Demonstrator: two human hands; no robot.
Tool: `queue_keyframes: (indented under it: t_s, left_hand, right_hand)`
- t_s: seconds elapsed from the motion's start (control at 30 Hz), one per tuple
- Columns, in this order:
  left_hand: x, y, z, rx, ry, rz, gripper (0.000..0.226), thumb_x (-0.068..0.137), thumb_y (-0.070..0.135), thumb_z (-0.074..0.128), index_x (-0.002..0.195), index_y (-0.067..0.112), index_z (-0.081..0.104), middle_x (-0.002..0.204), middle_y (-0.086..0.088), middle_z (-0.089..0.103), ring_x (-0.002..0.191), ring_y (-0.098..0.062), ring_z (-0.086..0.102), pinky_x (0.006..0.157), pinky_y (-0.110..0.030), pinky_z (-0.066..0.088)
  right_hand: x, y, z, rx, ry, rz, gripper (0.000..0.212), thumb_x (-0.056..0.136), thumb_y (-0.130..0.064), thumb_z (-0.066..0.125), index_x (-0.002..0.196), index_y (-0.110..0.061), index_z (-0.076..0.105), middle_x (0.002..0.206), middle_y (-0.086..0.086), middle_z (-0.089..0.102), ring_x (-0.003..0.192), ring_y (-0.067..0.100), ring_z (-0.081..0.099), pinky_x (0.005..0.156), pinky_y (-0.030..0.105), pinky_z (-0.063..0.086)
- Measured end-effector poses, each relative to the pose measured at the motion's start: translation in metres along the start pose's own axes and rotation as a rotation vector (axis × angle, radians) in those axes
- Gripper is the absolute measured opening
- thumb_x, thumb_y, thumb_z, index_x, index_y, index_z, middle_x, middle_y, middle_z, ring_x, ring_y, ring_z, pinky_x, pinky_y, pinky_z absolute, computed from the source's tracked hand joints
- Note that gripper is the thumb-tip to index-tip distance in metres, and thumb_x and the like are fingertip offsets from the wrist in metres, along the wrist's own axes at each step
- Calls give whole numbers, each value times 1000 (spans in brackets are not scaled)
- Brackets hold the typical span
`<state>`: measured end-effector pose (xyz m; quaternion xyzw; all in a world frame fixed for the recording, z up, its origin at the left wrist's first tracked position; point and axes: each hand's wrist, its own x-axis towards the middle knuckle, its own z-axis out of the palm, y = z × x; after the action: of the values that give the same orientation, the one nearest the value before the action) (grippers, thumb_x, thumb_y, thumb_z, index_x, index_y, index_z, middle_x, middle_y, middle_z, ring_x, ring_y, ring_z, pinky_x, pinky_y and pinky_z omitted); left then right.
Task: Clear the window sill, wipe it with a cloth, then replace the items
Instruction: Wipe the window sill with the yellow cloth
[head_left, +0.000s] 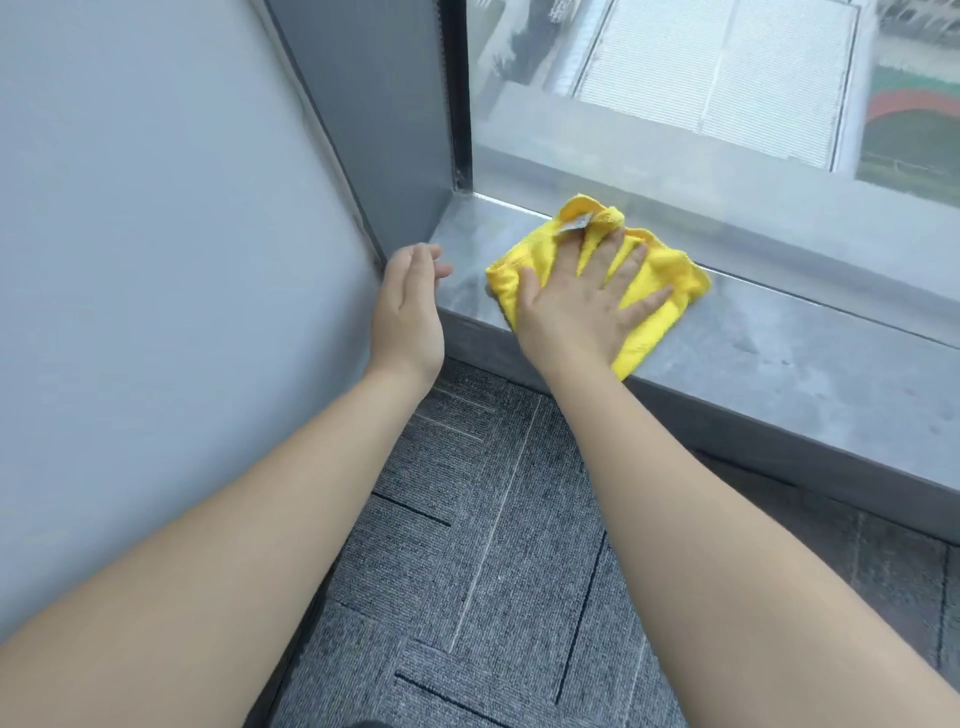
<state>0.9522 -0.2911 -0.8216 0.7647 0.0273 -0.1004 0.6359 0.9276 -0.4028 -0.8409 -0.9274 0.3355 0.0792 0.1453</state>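
Note:
A yellow cloth (660, 275) lies flat on the grey stone window sill (779, 358), near its left end. My right hand (582, 306) presses down on the cloth with fingers spread, covering its middle. A small grey label shows at the cloth's far corner. My left hand (410, 296) hovers by the sill's left front corner, next to the wall, fingers loosely apart and holding nothing. No other items stand on the visible part of the sill.
A pale grey wall (156, 260) runs along the left. A dark window frame (457, 104) rises at the sill's left end, with glass (727, 104) behind the sill. Grey patterned carpet (493, 571) covers the floor below.

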Motion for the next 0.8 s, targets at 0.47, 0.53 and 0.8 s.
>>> queue_keyframes:
  t_s: [0.47, 0.53, 0.8]
  left_hand:
    - [-9, 3, 15, 31, -81, 22, 33, 80, 39, 26, 94, 20, 49, 93, -1, 58, 100, -14, 50, 90, -20, 36]
    - [-13, 1, 19, 78, -104, 32, 36, 87, 36, 28, 103, 15, 52, 100, -5, 59, 99, -10, 48, 82, -3, 32]
    - [-5, 1, 25, 205, -125, 77, 34, 96, 24, 26, 115, 10, 51, 106, 0, 59, 94, -1, 44, 67, 12, 25]
  right_hand:
    - [-27, 78, -17, -241, -95, -489, 52, 95, -50, 19, 144, -43, 5, 159, -8, -2, 147, 23, -8, 114, 53, -10]
    - [-30, 89, -19, -216, -87, -350, 52, 93, -54, 18, 143, -46, 6, 159, -8, -4, 146, 26, -11, 110, 61, -12]
    - [-9, 71, -17, 32, -21, 261, 65, 91, -57, 23, 147, -31, 4, 159, 4, -11, 143, 38, -18, 102, 73, -10]
